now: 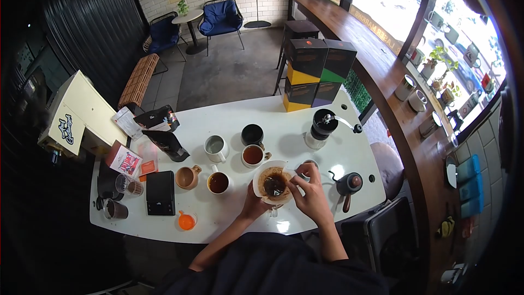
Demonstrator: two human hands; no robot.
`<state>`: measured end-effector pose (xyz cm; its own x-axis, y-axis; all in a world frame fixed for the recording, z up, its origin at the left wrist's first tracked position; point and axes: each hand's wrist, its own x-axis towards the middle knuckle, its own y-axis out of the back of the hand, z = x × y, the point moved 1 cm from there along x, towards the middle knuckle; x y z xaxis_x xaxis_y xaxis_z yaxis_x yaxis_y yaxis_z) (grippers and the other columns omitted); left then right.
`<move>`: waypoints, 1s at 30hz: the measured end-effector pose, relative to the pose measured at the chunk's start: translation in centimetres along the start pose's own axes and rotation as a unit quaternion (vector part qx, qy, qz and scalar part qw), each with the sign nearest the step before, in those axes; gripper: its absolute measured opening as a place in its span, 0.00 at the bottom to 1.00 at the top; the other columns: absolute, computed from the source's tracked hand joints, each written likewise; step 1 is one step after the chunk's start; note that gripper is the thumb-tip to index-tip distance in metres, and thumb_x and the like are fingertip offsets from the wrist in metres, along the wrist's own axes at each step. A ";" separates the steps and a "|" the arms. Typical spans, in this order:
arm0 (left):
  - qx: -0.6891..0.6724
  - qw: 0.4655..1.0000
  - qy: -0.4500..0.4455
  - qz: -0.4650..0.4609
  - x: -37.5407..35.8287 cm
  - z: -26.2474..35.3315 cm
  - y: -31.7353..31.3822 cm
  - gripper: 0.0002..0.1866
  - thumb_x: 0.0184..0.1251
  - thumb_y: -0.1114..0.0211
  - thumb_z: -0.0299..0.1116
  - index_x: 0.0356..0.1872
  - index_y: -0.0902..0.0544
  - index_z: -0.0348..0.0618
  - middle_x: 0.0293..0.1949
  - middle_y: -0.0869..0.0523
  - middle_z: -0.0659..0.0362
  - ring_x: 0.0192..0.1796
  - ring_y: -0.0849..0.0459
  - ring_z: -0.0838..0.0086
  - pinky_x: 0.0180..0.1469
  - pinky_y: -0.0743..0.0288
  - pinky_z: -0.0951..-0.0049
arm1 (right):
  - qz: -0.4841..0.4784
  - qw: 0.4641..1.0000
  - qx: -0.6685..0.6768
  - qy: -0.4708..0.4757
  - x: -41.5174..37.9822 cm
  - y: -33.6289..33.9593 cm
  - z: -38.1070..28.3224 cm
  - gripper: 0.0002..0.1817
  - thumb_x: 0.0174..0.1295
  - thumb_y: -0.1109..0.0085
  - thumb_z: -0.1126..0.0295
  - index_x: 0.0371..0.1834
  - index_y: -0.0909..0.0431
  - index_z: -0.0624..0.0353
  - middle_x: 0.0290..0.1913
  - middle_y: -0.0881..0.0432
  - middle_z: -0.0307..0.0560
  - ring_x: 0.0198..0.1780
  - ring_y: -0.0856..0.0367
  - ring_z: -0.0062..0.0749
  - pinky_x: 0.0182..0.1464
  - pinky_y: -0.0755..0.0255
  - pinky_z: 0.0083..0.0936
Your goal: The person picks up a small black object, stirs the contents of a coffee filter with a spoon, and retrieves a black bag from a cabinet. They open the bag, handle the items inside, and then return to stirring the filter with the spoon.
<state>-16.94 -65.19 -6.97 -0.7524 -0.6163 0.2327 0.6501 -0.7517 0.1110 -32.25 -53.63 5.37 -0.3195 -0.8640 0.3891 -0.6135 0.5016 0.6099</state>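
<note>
A white paper coffee filter (262, 175) holds wet brown grounds with dark liquid in the middle. It sits in a coffee dripper, mostly hidden, above a clear glass handle (274, 212). My left hand (253, 203) is closed around the dripper's left side. My right hand (309, 192) pinches the filter's right rim between thumb and fingers. Just beyond the filter stands a mug of reddish-brown liquid (252, 155). A white mug of dark coffee (219, 183) is to the left. Partly behind my right hand is a small round cup (310, 164).
Right of my hands are a gooseneck kettle (349, 184) and a hand grinder (323, 127). Black boxes (314, 71) stand at the back edge. Leftward are a tan mug (187, 177), a black scale (160, 192), an orange cup (186, 220), coffee bags (166, 145) and a cream machine (82, 114).
</note>
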 end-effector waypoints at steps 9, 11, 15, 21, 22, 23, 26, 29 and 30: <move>-0.022 1.000 0.017 -0.003 -0.1 -0.2 0.0 0.40 0.59 0.17 0.30 0.72 0.28 0.42 0.66 0.18 0.57 0.66 0.17 0.71 0.69 0.21 0.65 | 0.019 1.000 -0.003 0.022 0.1 0.1 -0.6 0.07 0.64 0.28 0.71 0.39 0.15 0.63 0.52 0.27 0.53 0.59 0.26 0.50 0.61 0.28 0.43; -0.028 0.999 0.026 -0.004 -0.1 -0.3 0.0 0.40 0.60 0.17 0.31 0.72 0.28 0.42 0.67 0.18 0.56 0.66 0.17 0.71 0.70 0.21 0.65 | 0.010 1.000 0.020 0.020 0.1 0.0 -0.6 0.07 0.64 0.28 0.71 0.39 0.15 0.62 0.52 0.27 0.53 0.59 0.26 0.50 0.61 0.28 0.43; -0.043 0.999 0.011 0.029 0.1 0.6 -0.4 0.40 0.54 0.15 0.29 0.68 0.25 0.40 0.62 0.15 0.55 0.62 0.14 0.69 0.67 0.20 0.65 | 0.004 0.999 -0.006 0.031 0.0 0.1 -0.5 0.07 0.64 0.27 0.71 0.39 0.15 0.62 0.54 0.27 0.53 0.60 0.26 0.50 0.62 0.28 0.43; -0.068 0.996 0.008 0.060 0.2 0.9 -0.5 0.39 0.48 0.13 0.28 0.64 0.21 0.38 0.58 0.12 0.55 0.59 0.12 0.68 0.65 0.18 0.65 | -0.006 0.999 -0.019 0.043 0.0 0.2 -0.3 0.08 0.64 0.28 0.68 0.42 0.12 0.59 0.56 0.26 0.52 0.59 0.26 0.51 0.63 0.31 0.45; -0.076 0.995 0.014 0.062 0.2 1.1 -0.6 0.38 0.48 0.13 0.28 0.64 0.21 0.38 0.58 0.12 0.55 0.59 0.12 0.68 0.64 0.18 0.65 | -0.024 0.998 -0.026 0.051 -0.1 0.3 -0.3 0.08 0.64 0.28 0.69 0.42 0.12 0.59 0.57 0.26 0.52 0.59 0.26 0.51 0.62 0.31 0.45; -0.077 0.995 0.014 0.061 0.2 0.9 -0.6 0.38 0.48 0.13 0.28 0.64 0.21 0.38 0.58 0.12 0.55 0.59 0.12 0.68 0.64 0.18 0.65 | -0.023 0.998 -0.027 0.051 -0.1 0.2 -0.2 0.08 0.64 0.28 0.69 0.42 0.12 0.59 0.57 0.26 0.52 0.59 0.26 0.51 0.62 0.31 0.45; -0.084 0.995 0.019 0.055 0.2 0.4 -0.6 0.38 0.48 0.13 0.28 0.64 0.21 0.38 0.57 0.12 0.55 0.59 0.12 0.68 0.64 0.18 0.65 | -0.004 0.999 0.006 0.035 -0.2 0.2 -0.1 0.08 0.64 0.28 0.69 0.42 0.12 0.59 0.56 0.25 0.52 0.59 0.26 0.51 0.62 0.31 0.44; -0.061 0.997 0.013 0.055 0.0 0.2 -0.4 0.39 0.48 0.13 0.27 0.64 0.21 0.38 0.57 0.12 0.55 0.59 0.12 0.68 0.65 0.18 0.65 | -0.001 0.998 -0.032 0.046 -0.1 0.2 -0.2 0.08 0.64 0.28 0.69 0.43 0.12 0.58 0.55 0.25 0.52 0.58 0.25 0.50 0.62 0.32 0.44; -0.059 0.998 0.020 0.028 -0.1 0.1 -0.2 0.40 0.53 0.15 0.28 0.68 0.25 0.40 0.62 0.15 0.56 0.63 0.15 0.69 0.67 0.20 0.65 | -0.009 0.999 -0.008 0.037 -0.2 0.2 -0.2 0.08 0.64 0.28 0.69 0.43 0.12 0.58 0.54 0.25 0.52 0.58 0.25 0.50 0.62 0.32 0.44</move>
<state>-17.04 -64.95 -6.95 -0.7203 -0.6654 0.1961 0.6760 -0.7367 -0.0166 -32.16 -53.41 5.55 -0.2532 -0.8678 0.4275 -0.6071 0.4866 0.6281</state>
